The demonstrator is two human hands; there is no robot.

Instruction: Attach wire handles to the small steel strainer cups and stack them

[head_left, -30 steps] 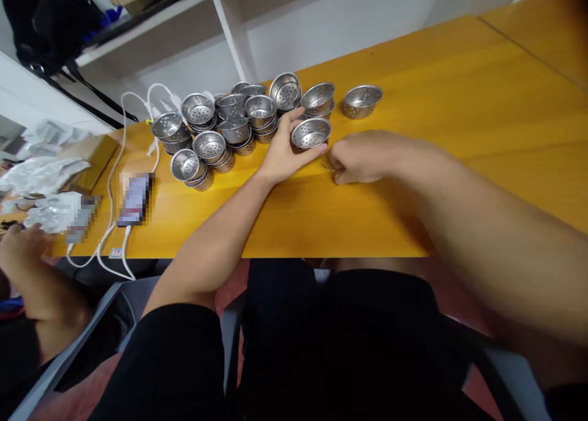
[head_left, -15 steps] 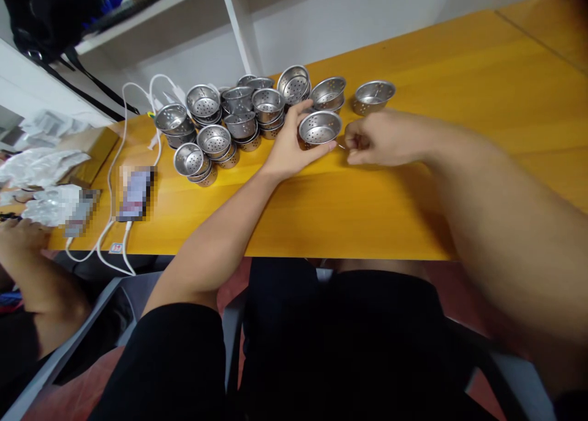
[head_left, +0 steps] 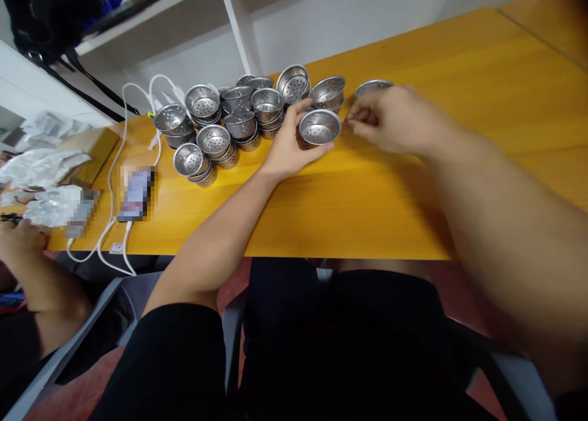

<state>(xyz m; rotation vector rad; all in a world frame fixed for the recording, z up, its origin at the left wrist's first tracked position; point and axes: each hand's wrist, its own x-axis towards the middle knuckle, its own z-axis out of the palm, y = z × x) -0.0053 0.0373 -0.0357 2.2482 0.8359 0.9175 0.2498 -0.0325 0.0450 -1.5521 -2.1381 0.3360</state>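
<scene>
My left hand (head_left: 285, 151) is closed around a perforated metal strainer basket (head_left: 320, 128), thumb at its near side and fingers behind it, with its open mouth facing up. Just to the right, my right hand (head_left: 392, 119) is in a pinch, apart from that basket; what its fingertips hold, if anything, is hidden. Behind my right hand stands a single strainer basket (head_left: 374, 87), partly covered by it. Another strainer basket (head_left: 328, 93) sits stacked behind the held one. To the left, several stacked strainer baskets (head_left: 214, 140) crowd together.
On the wooden table (head_left: 294, 225) at left lies a phone (head_left: 135, 194) with white cables (head_left: 110, 182). Farther left are a cardboard box (head_left: 98, 151), clear plastic bags (head_left: 50, 163) and a co-worker's hand (head_left: 21, 240). A white shelf (head_left: 236, 29) stands behind the table.
My right hand has moved up and slightly right, away from the held strainer basket, now covering part of the lone one. A thin wire seen earlier at its fingertips no longer shows. My left hand stays put.
</scene>
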